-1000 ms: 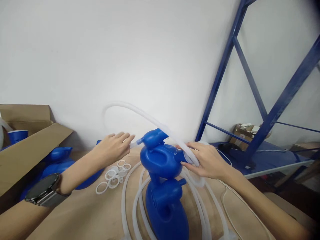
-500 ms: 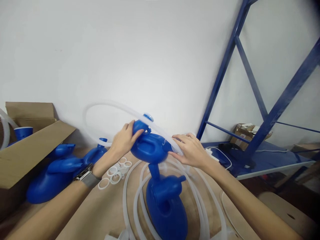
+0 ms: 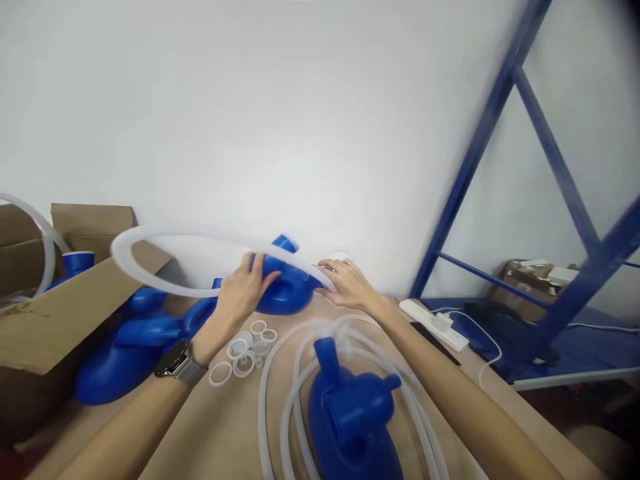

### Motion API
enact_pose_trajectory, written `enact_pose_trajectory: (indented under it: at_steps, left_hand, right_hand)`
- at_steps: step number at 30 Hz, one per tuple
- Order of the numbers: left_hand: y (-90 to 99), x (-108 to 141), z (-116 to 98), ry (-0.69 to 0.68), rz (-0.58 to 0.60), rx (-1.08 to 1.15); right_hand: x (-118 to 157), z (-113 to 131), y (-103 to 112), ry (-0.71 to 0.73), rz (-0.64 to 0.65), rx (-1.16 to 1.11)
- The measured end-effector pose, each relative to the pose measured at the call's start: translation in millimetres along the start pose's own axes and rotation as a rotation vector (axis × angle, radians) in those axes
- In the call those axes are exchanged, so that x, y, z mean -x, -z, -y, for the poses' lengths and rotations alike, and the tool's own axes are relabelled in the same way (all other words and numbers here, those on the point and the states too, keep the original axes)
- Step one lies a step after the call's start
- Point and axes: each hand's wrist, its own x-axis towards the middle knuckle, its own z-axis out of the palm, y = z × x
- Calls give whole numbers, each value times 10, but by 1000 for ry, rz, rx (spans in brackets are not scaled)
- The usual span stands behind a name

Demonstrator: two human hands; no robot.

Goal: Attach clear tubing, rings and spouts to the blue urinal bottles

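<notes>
My left hand, with a watch on its wrist, is closed on a blue plastic bottle with a moulded handle opening, tilted near the wall. The fingers of my right hand close round the end part of a translucent white hose beside the bottle's spout. Whether the hose sits on the spout is hidden by these fingers. From there the hose passes in front of the bottle and loops out to the left. Another blue bottle stands closer to me, among coils of the same hose.
Several white rings lie left of the coils. More blue bottles are beside an open cardboard box at the left. At the right are a white power strip and a blue metal rack.
My view has turned somewhat left. The held bottle is lower in view and appears farther away, still in my left hand. The hose loop reaches further left; my right hand keeps its hold.
</notes>
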Motion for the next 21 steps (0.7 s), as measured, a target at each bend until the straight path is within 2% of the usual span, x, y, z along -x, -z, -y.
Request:
enact_pose_trajectory:
  at_steps: [3, 5, 10, 13, 15, 18, 21]
  left_hand:
    - [-69, 71, 119, -41, 62, -92]
    - [-196, 70, 211, -43, 51, -22]
    - [-571, -46, 374, 69, -179, 282]
    - [-648, -51, 381, 21, -343, 409]
    - [-628, 11, 385, -41, -284, 325]
    - [-569, 163, 464, -156, -14, 49]
    - [-543, 339, 622, -414, 144, -23]
  right_hand:
    - [-49, -76, -220, 11, 38, -46]
    - [-59, -73, -350, 48, 78, -87]
    - [-112, -1, -528, 175, 143, -135]
    - [-137, -53, -574, 95, 206, -119]
    - [-114, -148, -624, -17, 215, -110]
    - [-4, -332, -753, -150, 200, -100]
    - [133, -500, -922, -280, 198, -95]
